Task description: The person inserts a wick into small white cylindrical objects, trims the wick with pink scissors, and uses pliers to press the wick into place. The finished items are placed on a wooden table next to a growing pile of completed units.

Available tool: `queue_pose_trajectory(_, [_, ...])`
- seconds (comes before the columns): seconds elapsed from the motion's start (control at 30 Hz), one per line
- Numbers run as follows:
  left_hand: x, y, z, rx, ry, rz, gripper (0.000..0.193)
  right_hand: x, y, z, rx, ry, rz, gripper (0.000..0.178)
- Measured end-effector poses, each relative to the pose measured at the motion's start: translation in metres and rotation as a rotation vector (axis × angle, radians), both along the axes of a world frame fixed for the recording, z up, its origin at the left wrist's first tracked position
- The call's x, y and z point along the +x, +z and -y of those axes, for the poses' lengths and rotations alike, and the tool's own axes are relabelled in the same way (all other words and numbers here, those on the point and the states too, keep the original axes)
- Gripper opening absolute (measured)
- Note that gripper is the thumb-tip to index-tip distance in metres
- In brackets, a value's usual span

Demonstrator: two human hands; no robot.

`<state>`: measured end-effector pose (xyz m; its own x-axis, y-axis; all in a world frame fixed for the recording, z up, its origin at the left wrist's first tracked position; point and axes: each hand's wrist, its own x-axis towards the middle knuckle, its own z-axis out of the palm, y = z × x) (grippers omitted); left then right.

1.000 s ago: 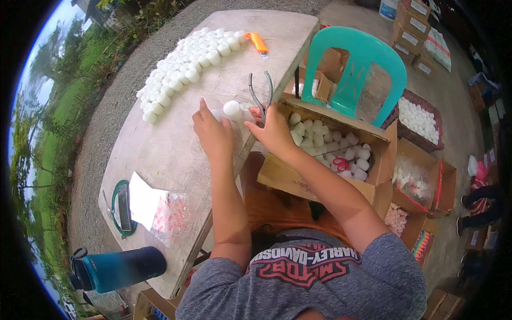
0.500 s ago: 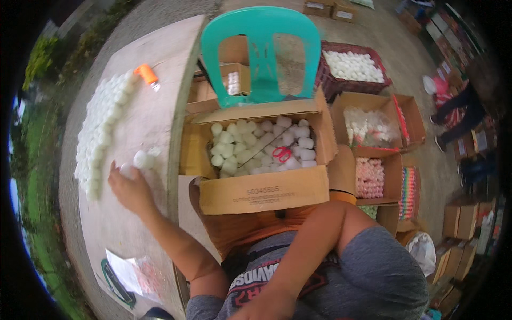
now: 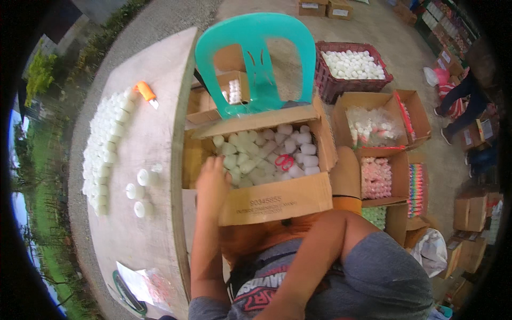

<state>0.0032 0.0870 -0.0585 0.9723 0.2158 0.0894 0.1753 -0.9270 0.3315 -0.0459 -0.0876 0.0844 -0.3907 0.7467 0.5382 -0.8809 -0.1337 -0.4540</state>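
Observation:
My left hand (image 3: 210,181) reaches over the left wall of an open cardboard box (image 3: 277,200) on my lap. Its fingers rest on the small white containers (image 3: 266,152) that fill the box, and I cannot tell whether they grip one. Red-handled scissors (image 3: 284,161) lie among the containers to the right of the hand. My right forearm (image 3: 314,256) runs down to the lower edge and its hand is out of view. Three loose white containers (image 3: 140,184) stand on the wooden table (image 3: 154,234) to the left of my hand.
Rows of white containers (image 3: 106,144) and an orange utility knife (image 3: 145,92) lie on the table. A teal plastic chair (image 3: 256,58) stands behind the box. A red crate (image 3: 352,64) and several open cartons (image 3: 378,176) sit at the right, where another person (image 3: 464,96) stands.
My left hand has left the table and gone right into the cardboard box. My right hand, by the table a second ago, has dropped out of view. The view has swung right.

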Motion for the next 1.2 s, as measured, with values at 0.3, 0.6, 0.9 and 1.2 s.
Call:
queue_pose_trajectory(0.3, [0.066, -0.114, -0.054, 0.412, -0.024, -0.485, 0.045, 0.017, -0.017, 0.050, -0.191, -0.052, 0.126, 0.030])
queue_pose_trajectory(0.6, [0.012, -0.052, -0.009, -1.146, 0.116, -0.104, 0.049, 0.082, -0.138, 0.102, -1.025, -1.278, 1.432, 0.024])
queue_pose_trajectory(0.9, [-0.017, -0.021, 0.072, -0.924, -0.125, 0.094, 0.042, 0.061, -0.103, 0.095, -0.639, -2.010, 1.425, 0.016])
queue_pose_trajectory(1.2, [-0.020, 0.008, 0.090, -0.711, -0.033, 0.154, 0.038, 0.053, -0.119, 0.081, -0.457, -1.978, 1.758, 0.013])
